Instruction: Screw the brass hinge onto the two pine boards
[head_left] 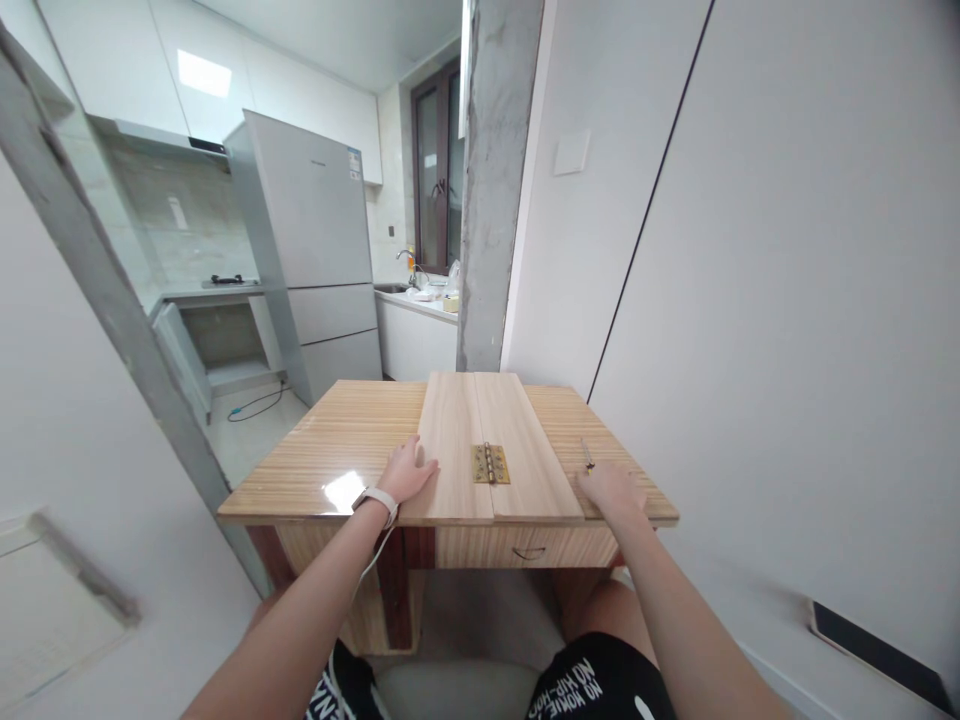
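Two pale wooden boards lie side by side on the desk, the left board (448, 425) and the right board (532, 440) meeting along a seam. A brass hinge (490, 464) sits unfolded across that seam; small dark spots show on its leaves. My left hand (409, 472) rests at the left board's outer edge, thumb and fingers apart. To the right of the boards, my right hand (615, 490) is closed around a small screwdriver (587, 455), its thin metal shaft pointing away from me. The screwdriver's handle is mostly hidden by the fingers.
The striped wooden desk (360, 420) has a drawer (487, 548) in front. A white wall (750, 300) stands close on the right, with a dark flat device (881, 655) low down. Beyond are a grey pillar (495, 200) and a fridge (315, 220).
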